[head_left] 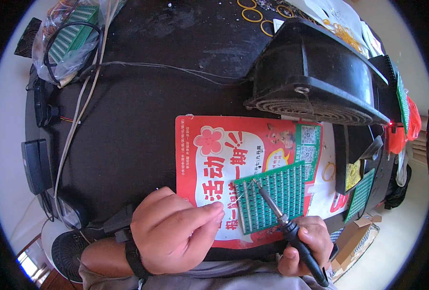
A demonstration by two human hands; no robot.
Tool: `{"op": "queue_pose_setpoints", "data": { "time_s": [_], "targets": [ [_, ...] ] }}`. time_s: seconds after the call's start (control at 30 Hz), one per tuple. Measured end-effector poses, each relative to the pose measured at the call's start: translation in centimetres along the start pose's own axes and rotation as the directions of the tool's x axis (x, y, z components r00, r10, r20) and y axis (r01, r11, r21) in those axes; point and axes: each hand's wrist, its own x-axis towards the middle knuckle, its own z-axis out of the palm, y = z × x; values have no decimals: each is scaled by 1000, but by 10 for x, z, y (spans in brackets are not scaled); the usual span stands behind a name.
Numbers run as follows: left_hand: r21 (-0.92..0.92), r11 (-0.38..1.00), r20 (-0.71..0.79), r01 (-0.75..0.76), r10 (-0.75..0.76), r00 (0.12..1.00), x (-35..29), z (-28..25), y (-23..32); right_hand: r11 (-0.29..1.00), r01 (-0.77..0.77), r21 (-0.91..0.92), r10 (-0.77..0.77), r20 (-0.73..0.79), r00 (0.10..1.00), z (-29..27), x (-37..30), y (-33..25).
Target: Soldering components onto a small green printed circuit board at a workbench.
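Now, soldering at the near edge: the iron tip is touching the board's upper left corner.
Right hand (307, 242): fingers are wrapping closed around the black handle of the soldering iron (278, 213), angling it up and leftward.
Left hand (175, 231): thumb and forefinger are pinching together, seemingly feeding a thin solder wire (237, 197) toward the tip; the wire is too fine to be sure of.
Green circuit board (271, 197): lying flat and slightly tilted on the red printed sheet (209, 145), near the table's near edge, between the two hands.
Risk, as I judge it: the left fingertips are sitting close to the hot tip, so a slip could burn them; the board is resting loose, so pressure could slide it; a lingering tip could scorch the paper sheet beneath.
Crowding: the black blower fan (316, 72) is standing just beyond the sheet toward the far right; more green boards (360, 194) are leaning at the right edge.
Open room: the dark table (137, 121) is lying bare to the left of the sheet, with cables (79, 106) trailing along the left edge.
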Motion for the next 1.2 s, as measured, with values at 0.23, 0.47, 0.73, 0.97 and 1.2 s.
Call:
{"op": "queue_pose_setpoints", "data": {
  "time_s": [0.23, 0.47, 0.73, 0.97, 1.2],
  "targets": [
    [21, 999, -6, 24, -24, 1000, 0, 1, 1, 1000, -9, 9, 7, 146, 989, -19, -6, 8],
    [7, 1000, -28, 10, -10, 1000, -1, 1, 0, 1000, 7, 28, -10, 80, 997, -11, -5, 6],
    [-18, 1000, -115, 3, -5, 993, -3, 4, 0, 998, 65, -8, -64, 79, 995, -6, 0, 2],
    [14, 1000, -83, 0, 1, 997, -3, 1, 3, 998, 12, 64, -21, 131, 991, -15, -5, 5],
    [27, 999, 8, -28, 27, 1000, -1, 2, -2, 1000, 2, -1, -2, 80, 997, -8, 0, 1]
  ]
}}
